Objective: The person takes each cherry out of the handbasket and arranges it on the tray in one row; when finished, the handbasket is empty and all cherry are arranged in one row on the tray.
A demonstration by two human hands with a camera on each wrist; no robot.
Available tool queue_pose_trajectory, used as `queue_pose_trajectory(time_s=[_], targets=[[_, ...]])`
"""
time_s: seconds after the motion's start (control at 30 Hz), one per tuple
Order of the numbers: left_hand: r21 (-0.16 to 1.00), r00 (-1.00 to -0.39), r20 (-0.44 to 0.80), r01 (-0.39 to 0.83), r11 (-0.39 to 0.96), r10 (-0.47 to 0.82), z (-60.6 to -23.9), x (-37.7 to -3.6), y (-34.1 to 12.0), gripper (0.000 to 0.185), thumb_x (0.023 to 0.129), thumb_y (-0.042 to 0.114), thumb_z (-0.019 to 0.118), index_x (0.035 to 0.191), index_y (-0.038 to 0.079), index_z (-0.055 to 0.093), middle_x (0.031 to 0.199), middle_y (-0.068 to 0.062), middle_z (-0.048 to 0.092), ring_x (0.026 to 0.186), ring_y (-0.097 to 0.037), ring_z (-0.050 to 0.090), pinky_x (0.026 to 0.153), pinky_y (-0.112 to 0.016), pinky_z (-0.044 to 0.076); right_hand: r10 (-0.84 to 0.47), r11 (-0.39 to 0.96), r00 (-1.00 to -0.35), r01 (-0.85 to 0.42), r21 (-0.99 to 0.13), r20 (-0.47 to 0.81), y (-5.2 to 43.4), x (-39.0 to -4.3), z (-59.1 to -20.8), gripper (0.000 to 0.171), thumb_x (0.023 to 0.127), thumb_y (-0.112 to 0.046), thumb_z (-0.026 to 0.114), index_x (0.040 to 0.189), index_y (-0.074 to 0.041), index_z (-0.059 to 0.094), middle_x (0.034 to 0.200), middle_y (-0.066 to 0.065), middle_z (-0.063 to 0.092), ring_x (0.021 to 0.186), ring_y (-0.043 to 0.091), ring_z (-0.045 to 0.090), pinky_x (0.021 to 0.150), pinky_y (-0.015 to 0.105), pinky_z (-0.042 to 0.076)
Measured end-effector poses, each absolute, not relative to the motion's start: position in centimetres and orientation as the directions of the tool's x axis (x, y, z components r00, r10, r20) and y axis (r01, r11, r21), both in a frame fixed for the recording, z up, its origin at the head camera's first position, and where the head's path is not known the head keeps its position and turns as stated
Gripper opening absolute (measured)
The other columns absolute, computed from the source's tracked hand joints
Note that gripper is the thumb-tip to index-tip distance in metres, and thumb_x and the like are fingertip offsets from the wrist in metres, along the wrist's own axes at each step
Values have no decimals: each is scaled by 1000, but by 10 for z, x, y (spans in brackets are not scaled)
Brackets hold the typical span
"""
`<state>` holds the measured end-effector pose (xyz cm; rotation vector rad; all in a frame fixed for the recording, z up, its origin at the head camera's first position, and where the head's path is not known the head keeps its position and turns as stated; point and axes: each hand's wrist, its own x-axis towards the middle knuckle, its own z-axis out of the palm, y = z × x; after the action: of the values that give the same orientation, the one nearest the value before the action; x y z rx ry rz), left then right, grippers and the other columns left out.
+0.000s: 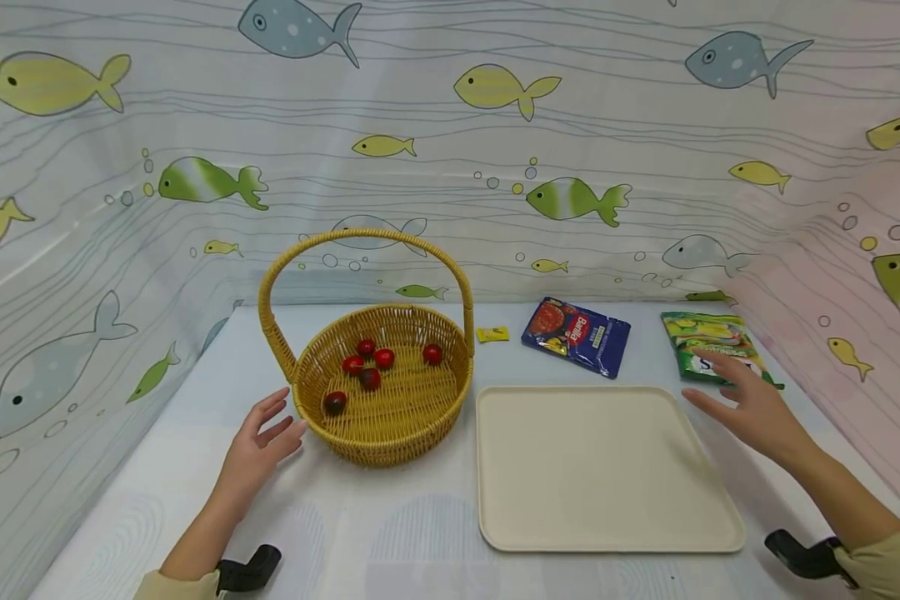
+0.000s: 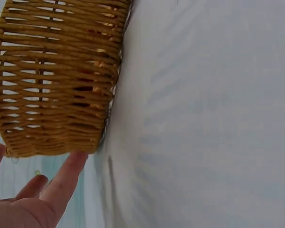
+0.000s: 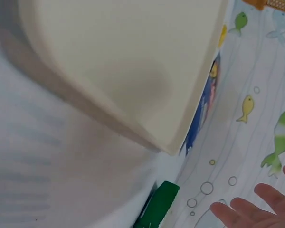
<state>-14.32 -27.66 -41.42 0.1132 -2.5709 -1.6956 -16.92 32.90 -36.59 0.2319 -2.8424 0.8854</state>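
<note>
The left hand (image 1: 257, 450) and right hand (image 1: 759, 414) were spread, empty; the basket (image 1: 390, 448) beside the left seemed light, fairly stiff, best gripped by its arched handle (image 1: 366, 233).

At the lower left of the head view, a plain khaki left sleeve (image 1: 176, 587) leaves the forearm and left hand (image 1: 257, 450) bare, and a glossy black, bent wrist device (image 1: 250, 570) with a rounded end juts beside the cuff. At the lower right, a matching right sleeve (image 1: 891, 567) has a similar black right device (image 1: 801, 555) beside its cuff, below a bare right hand (image 1: 753, 414).
</note>
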Motion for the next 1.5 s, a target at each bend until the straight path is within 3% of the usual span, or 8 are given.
queue_pose_trajectory(time_s=[0.17,0.33,0.67,1.13,1.5], targets=[[930,-997,-29,-54,363,-73,-399,-145,-257,74,91,34,60,148,15,18,149,-20,15,131,-41,28,86,-36,49,-117,806,-965,-231,-546,235,316,-171,-366,67,86,-33,67,136,2,40,133,33,37,112,54,41,81,62,43],[957,-998,-42,-54,286,-48,-394,-148,-250,76,91,27,61,149,13,13,149,-21,12,131,-40,28,85,-33,50,-162,778,-938,-313,-545,308,303,-174,-366,61,83,-25,72,131,2,47,130,28,44,111,49,46,82,56,45],[963,-997,-51,-66,262,-62,-398,-154,-243,75,92,21,60,150,17,13,146,-23,17,125,-38,37,85,-34,51,-225,714,-897,-418,-562,381,280,-177,-364,52,81,-19,73,126,-2,53,122,16,55,108,39,53,79,40,50],[956,-994,-43,-71,284,-104,-403,-150,-247,74,91,24,60,150,17,15,144,-25,20,122,-40,39,79,-28,53,-310,566,-854,-518,-641,417,228,-187,-357,45,81,-11,73,122,-2,56,119,13,58,106,27,57,82,40,51],[954,-991,-84,-111,278,-109,-395,-150,-244,74,93,19,58,150,19,11,147,-23,17,124,-38,38,85,-36,50,-369,463,-814,-579,-671,449,198,-194,-349,46,78,-5,74,120,1,57,118,14,58,106,26,58,82,34,51]])
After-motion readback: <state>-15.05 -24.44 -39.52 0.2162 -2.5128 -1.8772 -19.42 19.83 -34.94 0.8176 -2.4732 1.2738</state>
